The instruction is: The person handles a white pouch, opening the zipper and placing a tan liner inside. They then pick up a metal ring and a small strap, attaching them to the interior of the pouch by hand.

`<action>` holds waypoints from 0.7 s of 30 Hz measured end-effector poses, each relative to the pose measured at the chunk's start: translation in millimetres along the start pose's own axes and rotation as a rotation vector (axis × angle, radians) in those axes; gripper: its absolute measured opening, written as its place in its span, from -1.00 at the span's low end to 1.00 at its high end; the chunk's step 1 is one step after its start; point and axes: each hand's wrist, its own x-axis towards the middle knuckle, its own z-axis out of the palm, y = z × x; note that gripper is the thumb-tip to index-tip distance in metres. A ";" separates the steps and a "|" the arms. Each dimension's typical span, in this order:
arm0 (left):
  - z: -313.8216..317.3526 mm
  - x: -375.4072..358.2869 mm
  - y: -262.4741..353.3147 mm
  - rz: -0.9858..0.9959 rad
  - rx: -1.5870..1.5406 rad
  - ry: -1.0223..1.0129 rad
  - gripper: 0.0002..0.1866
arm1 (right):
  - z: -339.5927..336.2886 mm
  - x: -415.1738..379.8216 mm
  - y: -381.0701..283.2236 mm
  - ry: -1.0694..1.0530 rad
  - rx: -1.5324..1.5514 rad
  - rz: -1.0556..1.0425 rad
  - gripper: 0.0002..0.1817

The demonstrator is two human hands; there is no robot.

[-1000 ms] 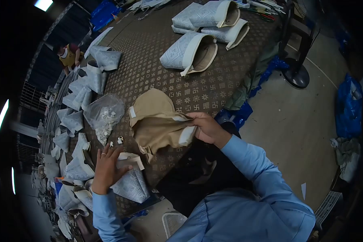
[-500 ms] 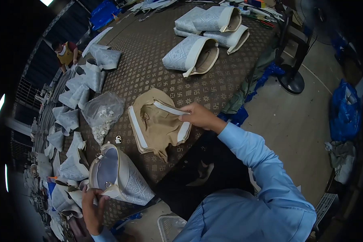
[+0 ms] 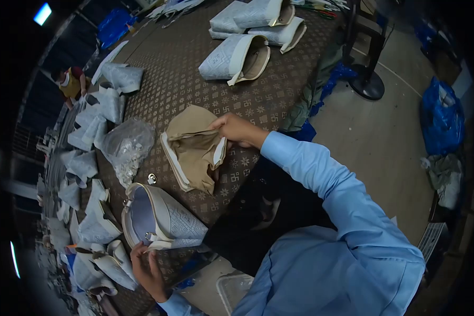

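Note:
My right hand [image 3: 235,129] pinches the upper right edge of a tan fabric bag lining [image 3: 196,150], which has white strips along its opening and lies partly folded on the table. With its fingers closed on the near rim, my left hand [image 3: 149,271] holds a white and pale-blue patterned handbag [image 3: 180,218]. The bag lies on its side, mouth to the left, showing a lavender-grey inside and small metal rings at the rim. Beyond the bag is a small metal clasp [image 3: 151,179]. A clear plastic bag of small metal parts [image 3: 127,152] lies left of the lining.
Several finished-looking patterned bags [image 3: 231,57] lie at the far side of the brown patterned table [image 3: 168,76]. Unassembled patterned bag pieces [image 3: 97,213] line the left edge. Another person [image 3: 71,84] is at the far left. A black stand [image 3: 367,87] stands on the floor at right.
My right hand has drawn the lining's right edge leftward, folding it and narrowing its opening. My left hand still grips the handbag's rim. The whole view has shifted slightly.

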 end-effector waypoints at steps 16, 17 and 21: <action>34.1 12.2 72.9 -0.127 0.040 0.131 -0.71 | -12.8 48.9 85.6 0.029 0.314 -0.330 -0.58; 32.9 12.3 68.7 -0.127 0.048 0.133 -0.71 | -16.0 37.4 74.2 0.054 0.332 -0.241 -0.62; 13.5 28.4 28.9 -0.091 0.059 0.082 -0.72 | -20.6 19.7 57.4 0.069 0.421 -0.098 -0.66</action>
